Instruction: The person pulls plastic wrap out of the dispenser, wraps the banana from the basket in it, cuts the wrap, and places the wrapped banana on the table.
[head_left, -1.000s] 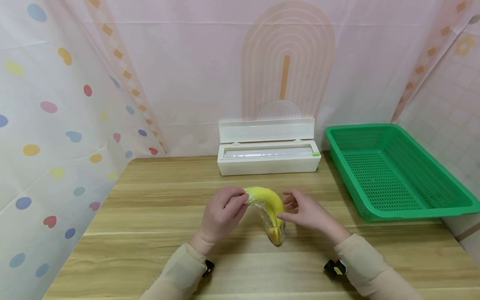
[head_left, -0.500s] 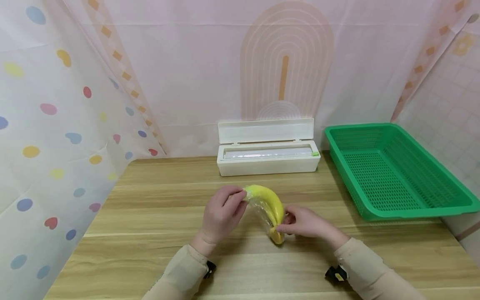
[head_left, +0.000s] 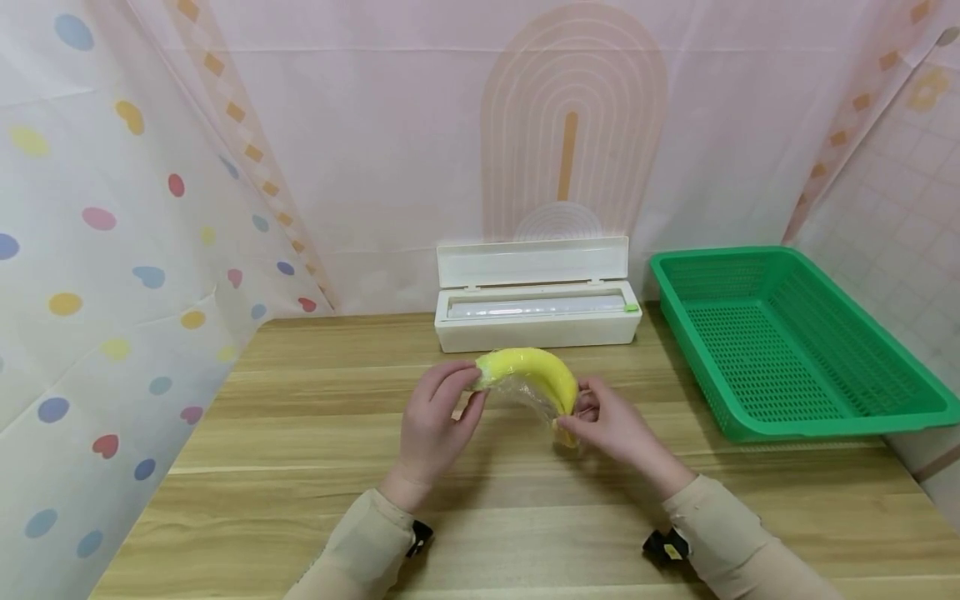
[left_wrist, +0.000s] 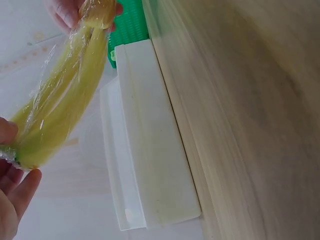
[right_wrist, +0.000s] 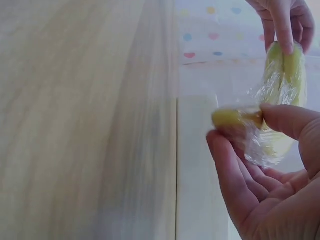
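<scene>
A small bunch of bananas (head_left: pixel 534 364) is held up between the two hands, its curve arching upward. Clear cling film (right_wrist: pixel 272 90) covers it, crinkled and shiny, with a loose fold under the curve. In the left wrist view two bananas (left_wrist: pixel 75 95) lie side by side, joined at the brownish stem. The left hand (head_left: pixel 435 421) pinches the greenish tip end between thumb and fingers. At the stem end, the right hand (head_left: pixel 618 423) grips the wrapped fruit, thumb on the near side and fingers behind.
Behind the hands, a white cling film box (head_left: pixel 536 335) stands with its lid raised and a roll inside. A green plastic basket (head_left: pixel 690 367) sits at the right of the wooden table (head_left: pixel 300 433). Patterned curtains (head_left: pixel 375 150) hang behind and at both sides.
The right hand has closed on the stem end, which it was beside before. Both hands have raised the bananas, and the stem end has swung up and to the right.
</scene>
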